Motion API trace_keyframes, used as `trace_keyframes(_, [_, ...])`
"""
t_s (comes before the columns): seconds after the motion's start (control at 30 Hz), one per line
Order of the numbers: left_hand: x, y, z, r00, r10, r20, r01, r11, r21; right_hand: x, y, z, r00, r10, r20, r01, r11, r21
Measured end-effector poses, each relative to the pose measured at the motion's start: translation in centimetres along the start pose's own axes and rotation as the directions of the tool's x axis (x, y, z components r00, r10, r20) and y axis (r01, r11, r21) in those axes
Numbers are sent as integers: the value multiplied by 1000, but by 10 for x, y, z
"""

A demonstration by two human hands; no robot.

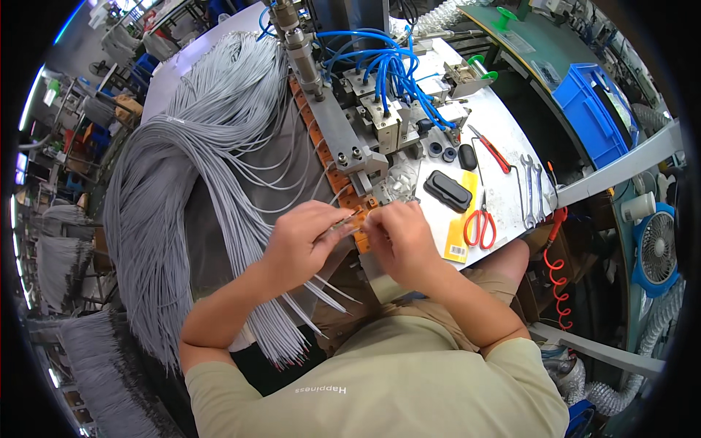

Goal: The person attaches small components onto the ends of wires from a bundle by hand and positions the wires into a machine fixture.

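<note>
My left hand point(303, 237) is closed, thumb and index finger pinched at the near end of an orange fixture strip point(359, 243). A thin dark tip shows at these fingertips; what it belongs to is too small to tell. Just to the right, my right hand point(400, 237) is closed too, its fingertips bent against the strip's edge and hiding whatever they grip. Grey cables point(219, 175) lie in a thick bundle left of my hands, their cut ends hanging by my left forearm. Several single cables run from the bundle to the strip, beneath the metal bar point(321, 109) of a machine.
Blue air tubes point(387, 69) loop over the machine. On the white tabletop at right lie a black case point(447, 191), red-handled scissors point(480, 228), a yellow packet point(460, 237), a red-handled tool point(491, 151) and wrenches point(527, 190). A blue bin point(591, 120) and fan point(657, 248) stand farther right.
</note>
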State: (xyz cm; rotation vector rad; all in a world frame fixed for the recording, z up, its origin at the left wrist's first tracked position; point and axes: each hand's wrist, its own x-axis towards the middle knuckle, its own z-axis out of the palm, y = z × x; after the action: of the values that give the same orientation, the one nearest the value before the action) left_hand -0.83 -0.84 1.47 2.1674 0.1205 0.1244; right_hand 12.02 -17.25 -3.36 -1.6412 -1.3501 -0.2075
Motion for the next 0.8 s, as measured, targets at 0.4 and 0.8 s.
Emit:
trace_keyframes(0.4, [12, -17, 1, 989, 119, 86, -129, 984, 123, -12, 43, 13, 732, 640, 234, -650, 553, 522])
trace_keyframes(0.8, [7, -5, 1, 1000, -21, 6, 21, 999, -50, -20, 48, 13, 727, 680, 96, -653, 642, 401])
